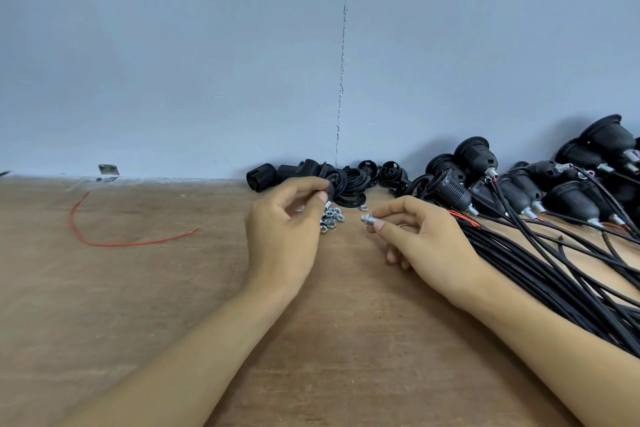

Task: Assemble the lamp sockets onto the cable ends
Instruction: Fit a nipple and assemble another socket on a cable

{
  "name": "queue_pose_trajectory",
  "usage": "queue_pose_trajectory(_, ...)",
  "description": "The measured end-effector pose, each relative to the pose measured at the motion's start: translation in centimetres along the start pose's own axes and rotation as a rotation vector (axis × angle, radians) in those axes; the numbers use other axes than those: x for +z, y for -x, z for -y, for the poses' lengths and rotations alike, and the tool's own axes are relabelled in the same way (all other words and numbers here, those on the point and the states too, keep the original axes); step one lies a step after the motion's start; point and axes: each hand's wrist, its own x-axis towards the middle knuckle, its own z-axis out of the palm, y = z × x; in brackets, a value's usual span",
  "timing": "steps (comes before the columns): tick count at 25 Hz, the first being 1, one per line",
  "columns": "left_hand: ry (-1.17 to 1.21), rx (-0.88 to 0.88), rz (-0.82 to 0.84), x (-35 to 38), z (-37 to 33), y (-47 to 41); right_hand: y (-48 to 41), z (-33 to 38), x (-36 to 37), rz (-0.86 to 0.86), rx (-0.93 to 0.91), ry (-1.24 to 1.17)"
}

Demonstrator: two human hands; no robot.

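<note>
— Where's the piece being worked on?
— In the right hand [419, 236]. Thumb and forefinger pinch a short threaded metal tube [367, 218], held just above the desk [156, 305], roughly midway across it and near the far edge.
— And the other hand?
— The left hand [284, 229] is a little way off to the left, not touching the right one. Its fingers are curled and pinch a small black socket part [329, 191], with a bit of metal showing below the fingertips. I cannot tell how big that part is, because the fingers cover most of it.
— What lies between the hands?
— A small heap of metal nuts [332, 217] on the desk, just beside the left fingertips, and one stray nut [363, 208] nearer the tube.
— And behind them?
— Loose black socket shells [349, 180] lie along the far edge, against the blue-grey wall [207, 45]. To the right, finished sockets [450, 187] are piled toward the far right corner, each on a black cable. The cables [554, 270] run in a thick bundle toward the right edge, close beside the right wrist.
— Anything on the left side?
— A loose red wire [114, 245] curves across the desk, well apart from the hands. A small metal bracket [109, 170] sits at the far edge by the wall.
</note>
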Motion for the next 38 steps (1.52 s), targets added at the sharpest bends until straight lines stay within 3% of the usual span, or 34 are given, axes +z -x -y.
queue_pose_trajectory(4, 0.303, -0.428, 0.175, 1.6, 0.1, 1.6, 0.0, 0.3, -0.2, -0.022, -0.032, -0.119)
queue_pose_trajectory(9, 0.442, -0.540, 0.175, 1.4, 0.3, 1.2, 0.2, 0.4, -0.4, -0.053, -0.108, -0.026)
queue_pose_trajectory(17, 0.425, -0.520, 0.231, 1.3, 0.2, 1.2, 0.5, 0.3, 0.0, -0.062, -0.152, 0.120)
queue_pose_trajectory(27, 0.418, -0.520, 0.258, 1.2, 0.6, 1.0, 0.1, 0.4, 0.2, 0.007, -0.036, -0.049)
queue_pose_trajectory(33, 0.323, -0.424, 0.348, 1.2, 0.6, 1.3, 0.1, 0.4, 0.0, -0.044, -0.043, 0.272)
queue_pose_trajectory(38, 0.328, -0.423, 0.327, 1.3, 0.6, 1.3, 0.1, 0.5, -0.1, -0.026, -0.002, 0.114)
